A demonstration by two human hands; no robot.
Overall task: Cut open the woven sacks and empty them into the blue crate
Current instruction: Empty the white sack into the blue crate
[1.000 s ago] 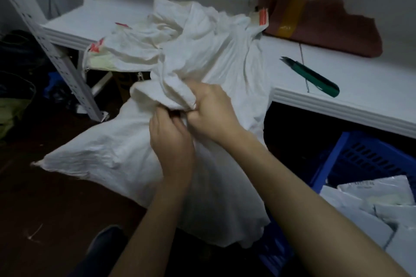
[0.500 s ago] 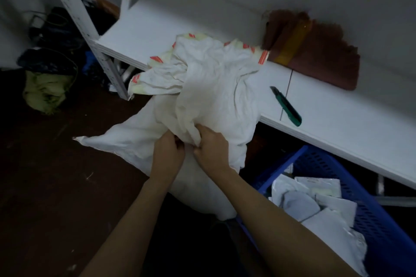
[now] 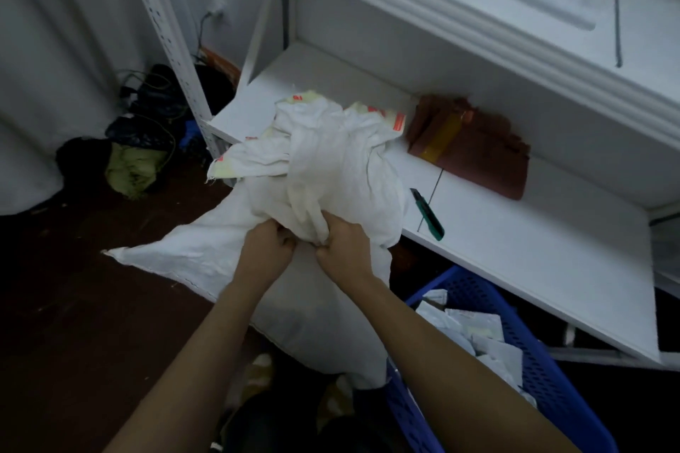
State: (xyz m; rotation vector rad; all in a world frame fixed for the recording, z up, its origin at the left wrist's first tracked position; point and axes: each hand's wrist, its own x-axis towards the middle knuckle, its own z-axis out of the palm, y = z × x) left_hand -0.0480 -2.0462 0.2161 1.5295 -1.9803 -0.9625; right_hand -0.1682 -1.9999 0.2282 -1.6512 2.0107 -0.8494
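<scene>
White shelf with knife. Sack draped off its edge, long axis shelf to floor, bunched end uppermost. Left grip and right grip fisted on its cloth.

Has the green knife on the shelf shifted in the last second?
No. The green knife still lies across the shelf seam, just in front of the brown folded piece; only the camera has swung.
</scene>
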